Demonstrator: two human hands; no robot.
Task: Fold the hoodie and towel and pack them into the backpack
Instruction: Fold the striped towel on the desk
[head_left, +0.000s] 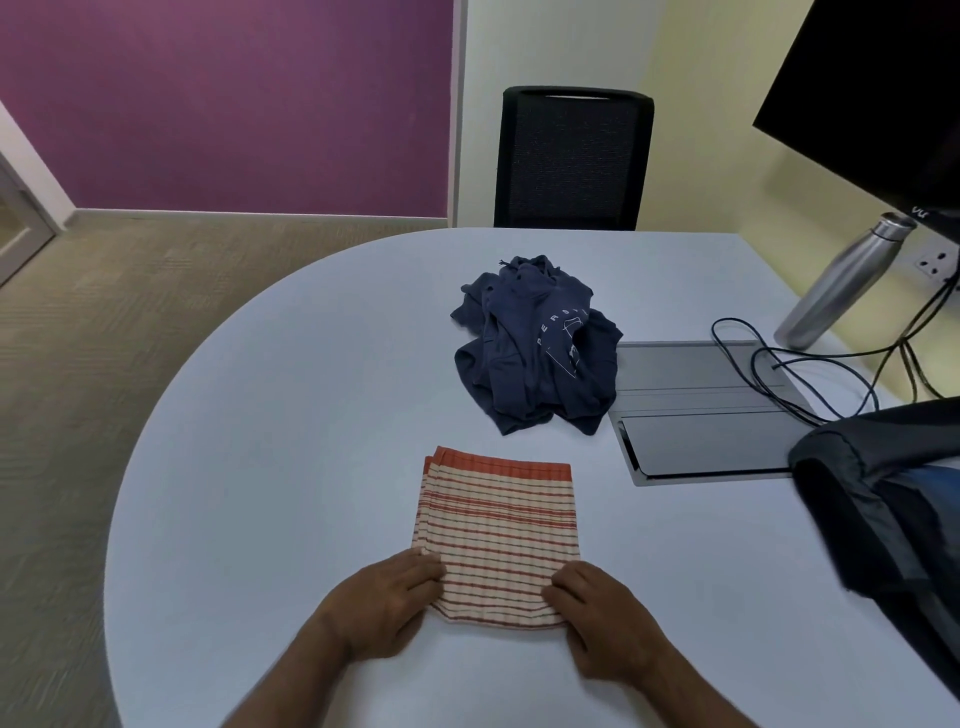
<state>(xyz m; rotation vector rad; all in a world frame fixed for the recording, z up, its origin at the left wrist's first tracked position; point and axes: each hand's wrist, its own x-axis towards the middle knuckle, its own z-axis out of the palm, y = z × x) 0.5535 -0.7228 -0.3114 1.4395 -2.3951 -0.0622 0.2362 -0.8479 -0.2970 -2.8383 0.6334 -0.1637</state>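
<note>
Both the left hand (382, 605) and right hand (602, 616) pinch the folded towel's (498, 535) near corners; beyond it lies the crumpled hoodie (535, 348), right of it the backpack (883, 509), contents unclear.

Both hands, left (382, 605) & right (605, 616), pinch folded towel (498, 530) near edge; hoodie (537, 345) crumpled beyond.

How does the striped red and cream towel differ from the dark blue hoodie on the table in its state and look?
The striped red and cream towel is folded into a flat rectangle; the dark blue hoodie lies crumpled in a heap. The towel has red lines on cream; the hoodie is plain navy with white print. The left hand and right hand rest on the towel's near corners; nothing touches the hoodie. Both lie on the pale round table.
</note>
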